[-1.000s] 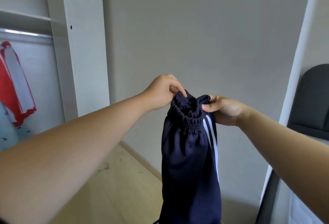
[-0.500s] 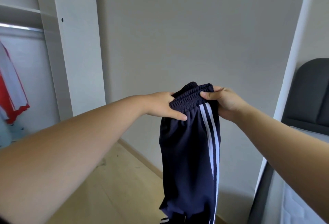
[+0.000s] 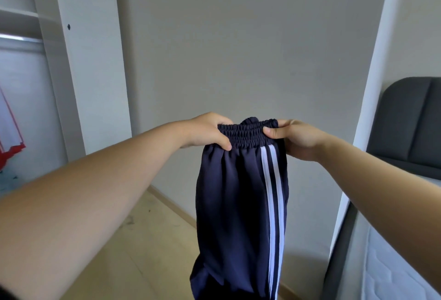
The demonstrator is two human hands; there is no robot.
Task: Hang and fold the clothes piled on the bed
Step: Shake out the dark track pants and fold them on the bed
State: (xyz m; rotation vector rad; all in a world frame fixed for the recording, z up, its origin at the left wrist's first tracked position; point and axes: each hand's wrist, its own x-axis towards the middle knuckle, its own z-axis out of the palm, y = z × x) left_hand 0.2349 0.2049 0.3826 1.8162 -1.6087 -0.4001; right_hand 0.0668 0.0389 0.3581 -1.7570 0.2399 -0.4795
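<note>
Head view: I have the navy trousers (image 3: pixel 238 204) held up in mid-air before the wall, hanging straight down from their gathered waistband (image 3: pixel 245 136), with white stripes (image 3: pixel 272 204) down the right side. My left hand (image 3: pixel 205 132) pinches the band's left end, thumb in front. My right hand (image 3: pixel 296 139) grasps the right end, fingers curled round it. The legs run out of frame below, over the wooden floor (image 3: pixel 143 252), so I cannot see the hems.

My worry is the thin pinch on the left: if that slips, the trousers swing and drop. Legs lying unevenly would give a crooked fold. The wardrobe (image 3: pixel 78 61) stands left, the bed (image 3: pixel 405 264) right.
</note>
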